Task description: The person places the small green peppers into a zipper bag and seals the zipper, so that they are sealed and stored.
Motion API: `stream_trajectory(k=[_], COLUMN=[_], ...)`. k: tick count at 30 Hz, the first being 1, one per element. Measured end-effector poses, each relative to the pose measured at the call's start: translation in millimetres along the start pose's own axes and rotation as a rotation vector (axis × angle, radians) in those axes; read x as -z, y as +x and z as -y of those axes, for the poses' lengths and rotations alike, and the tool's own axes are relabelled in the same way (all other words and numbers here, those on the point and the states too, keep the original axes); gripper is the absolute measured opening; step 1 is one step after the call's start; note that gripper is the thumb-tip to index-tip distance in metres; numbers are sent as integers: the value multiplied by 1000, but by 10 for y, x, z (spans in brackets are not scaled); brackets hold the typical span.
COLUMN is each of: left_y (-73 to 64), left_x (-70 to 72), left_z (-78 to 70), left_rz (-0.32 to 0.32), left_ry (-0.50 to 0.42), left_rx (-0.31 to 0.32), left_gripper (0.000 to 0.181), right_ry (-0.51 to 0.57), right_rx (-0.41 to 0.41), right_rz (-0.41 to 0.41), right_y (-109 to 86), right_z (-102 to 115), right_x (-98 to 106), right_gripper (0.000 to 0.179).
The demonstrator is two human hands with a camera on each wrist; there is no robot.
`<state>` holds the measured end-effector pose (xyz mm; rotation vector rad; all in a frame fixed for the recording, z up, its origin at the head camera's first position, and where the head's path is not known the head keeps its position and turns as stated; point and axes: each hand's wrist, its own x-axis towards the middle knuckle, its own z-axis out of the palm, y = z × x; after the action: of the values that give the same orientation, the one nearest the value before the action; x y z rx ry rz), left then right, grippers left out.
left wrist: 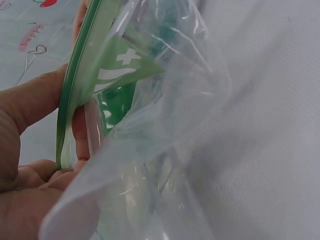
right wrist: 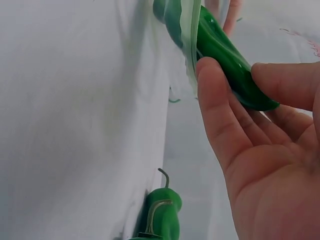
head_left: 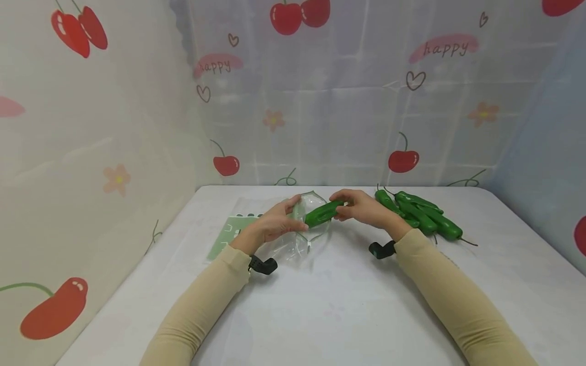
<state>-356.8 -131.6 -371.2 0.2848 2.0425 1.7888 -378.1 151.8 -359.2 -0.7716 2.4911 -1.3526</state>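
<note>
Gripping a clear bag (left wrist: 150,135) by its green-edged mouth, the left hand (head_left: 276,222) keeps it around one end of a green pepper (head_left: 320,214); the right hand (head_left: 360,207) pinches the other. Forearms (head_left: 206,300) angle inward, left toward one o'clock, right toward eleven, that pepper between the hands. More peppers (head_left: 426,222) rest at the right hand's three o'clock.

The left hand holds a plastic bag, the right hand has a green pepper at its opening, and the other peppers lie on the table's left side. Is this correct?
Not quite: the other peppers lie on the right side of the table, as the head view shows. The rest is correct.
</note>
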Motion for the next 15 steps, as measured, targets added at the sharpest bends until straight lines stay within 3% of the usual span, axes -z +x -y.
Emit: stream_trajectory(k=[9,15], left_y=[-4,-19], left_x=[8,5], left_z=[-21,-36], left_rz=[-7,8], left_ry=[6,0], left_rx=[-5,-8], left_gripper=[112,111], right_ry=[190,169], right_rx=[-28,-39], right_rz=[44,37], right_y=[14,26], right_z=[42,65], right_x=[-53,-125], right_gripper=[31,30])
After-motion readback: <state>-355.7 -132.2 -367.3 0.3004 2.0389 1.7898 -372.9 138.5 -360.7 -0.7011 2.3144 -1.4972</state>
